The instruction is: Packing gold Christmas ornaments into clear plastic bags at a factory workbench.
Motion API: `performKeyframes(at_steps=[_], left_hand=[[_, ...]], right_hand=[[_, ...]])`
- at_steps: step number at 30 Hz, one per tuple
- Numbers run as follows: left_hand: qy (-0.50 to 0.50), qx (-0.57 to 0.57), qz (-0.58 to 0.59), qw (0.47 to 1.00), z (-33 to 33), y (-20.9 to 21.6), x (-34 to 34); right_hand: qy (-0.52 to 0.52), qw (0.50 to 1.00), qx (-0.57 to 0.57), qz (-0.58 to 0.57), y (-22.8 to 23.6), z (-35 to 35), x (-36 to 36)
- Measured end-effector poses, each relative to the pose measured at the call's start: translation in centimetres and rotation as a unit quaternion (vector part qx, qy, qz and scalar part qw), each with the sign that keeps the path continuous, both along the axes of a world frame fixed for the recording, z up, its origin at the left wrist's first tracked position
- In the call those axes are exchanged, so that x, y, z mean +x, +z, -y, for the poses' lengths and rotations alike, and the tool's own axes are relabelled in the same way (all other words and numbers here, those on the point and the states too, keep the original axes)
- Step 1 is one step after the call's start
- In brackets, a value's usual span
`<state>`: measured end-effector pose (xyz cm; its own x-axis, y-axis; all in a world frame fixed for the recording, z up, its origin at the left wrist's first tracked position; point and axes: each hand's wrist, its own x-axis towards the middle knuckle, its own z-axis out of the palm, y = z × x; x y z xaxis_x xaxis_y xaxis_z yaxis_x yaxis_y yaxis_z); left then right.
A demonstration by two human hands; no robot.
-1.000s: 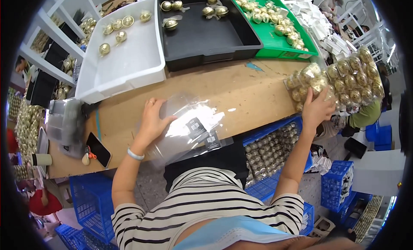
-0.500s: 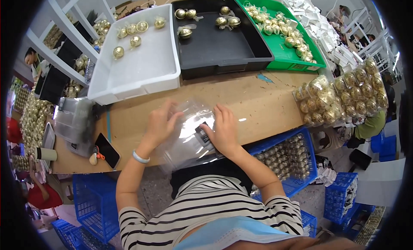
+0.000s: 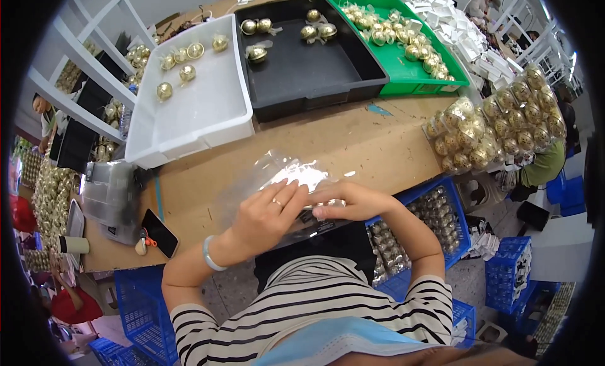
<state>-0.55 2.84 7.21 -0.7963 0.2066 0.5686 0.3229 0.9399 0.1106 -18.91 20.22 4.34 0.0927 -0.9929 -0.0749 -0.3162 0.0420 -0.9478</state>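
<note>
A clear plastic bag (image 3: 296, 170) with a dark printed patch lies crinkled and shiny at the near edge of the table. Over its middle, my left hand (image 3: 266, 213) has its fingers bent and close together on the film, the thumb hidden below. My right hand (image 3: 345, 199) meets it from the other side, fingers and thumb curled round the bag's edge. The fingertips of both hands almost touch. To the left sits a stack of similar clear bags (image 3: 112, 199).
Beyond my hands stand a white tray (image 3: 189, 123), a black tray (image 3: 283, 82) and a green tray (image 3: 403, 66), with gold balls in them. Packs of gold balls (image 3: 520, 120) lie at right. A phone (image 3: 159, 233) rests at left; a blue crate (image 3: 463, 237) stands below the table.
My hands have come together over the bag: the left moved right and down, the right turned inward with its fingers curled. The bag has been crumpled and partly covered.
</note>
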Motion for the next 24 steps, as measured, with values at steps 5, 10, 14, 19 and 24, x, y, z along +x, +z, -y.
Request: performKeyframes(at_steps=[5,10,14,19,24], left_hand=[[0.098,-0.011,0.226,0.969,0.8,-6.4,0.4],[0.094,0.042,0.315,0.943,0.7,-7.7,1.7],[0.100,0.014,0.313,0.944,-0.3,-9.7,1.8],[0.085,-0.006,0.300,0.950,0.7,-9.6,1.5],[0.162,0.093,0.250,0.950,0.1,-10.4,2.0]], right_hand=[[-0.028,0.994,-0.050,-0.093,-6.2,-1.7,-0.6],[-0.030,0.995,-0.041,-0.082,-4.9,-3.2,-1.3],[-0.173,0.917,0.339,-0.120,-1.5,-1.2,0.2],[-0.263,0.876,-0.086,-0.394,-7.1,2.4,4.4],[-0.417,0.793,-0.041,-0.442,-6.1,0.0,7.7]])
